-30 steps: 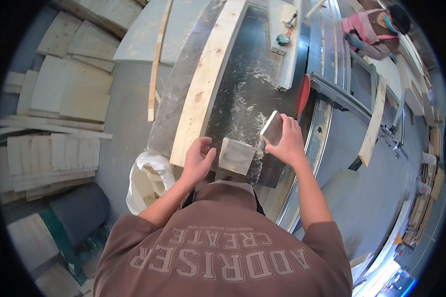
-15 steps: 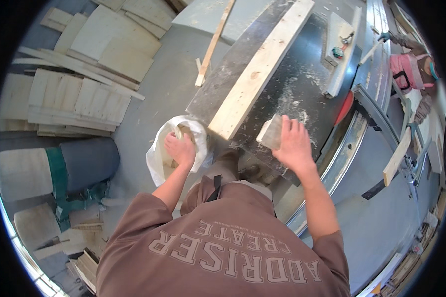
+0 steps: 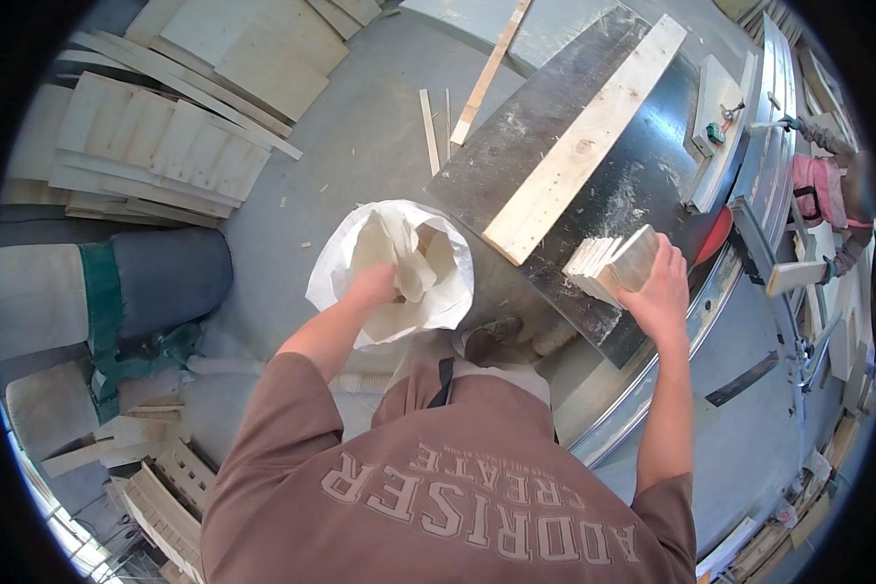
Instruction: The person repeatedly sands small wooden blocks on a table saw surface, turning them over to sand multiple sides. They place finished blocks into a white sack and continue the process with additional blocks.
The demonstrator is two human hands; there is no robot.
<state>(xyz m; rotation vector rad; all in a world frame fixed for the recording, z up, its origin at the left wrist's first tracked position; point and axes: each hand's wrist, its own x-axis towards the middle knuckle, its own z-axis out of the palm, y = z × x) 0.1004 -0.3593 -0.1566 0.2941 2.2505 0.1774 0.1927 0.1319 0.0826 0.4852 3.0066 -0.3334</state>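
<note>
A white sack (image 3: 445, 304) stands on the floor at my left, its mouth wide. My left hand (image 3: 375, 285) reaches into it beside pale thin pieces (image 3: 411, 265); its fingertips are hidden, so I cannot see what it grips. On the dark work board (image 3: 516, 161), near its front right corner, rests a stack of short, flat wood pieces (image 3: 608, 265). My right hand (image 3: 664, 292) is closed on the stack's right end, thumb on the near side and fingers over the far side.
A long plank (image 3: 584, 141) lies across the board. Beyond it are a metal rail (image 3: 725, 146) with a small tool (image 3: 716, 132) and a red disc-like part (image 3: 713, 237). A co-worker (image 3: 827, 185) handles wood at right. Wooden panels (image 3: 165, 136) and dust-collector bags (image 3: 170, 287) lie left.
My left hand has gone from the sack's rim down into it, and the sack's mouth shows wider. The view has shifted; my right hand stays on the wood pieces, and more of the stack shows.
</note>
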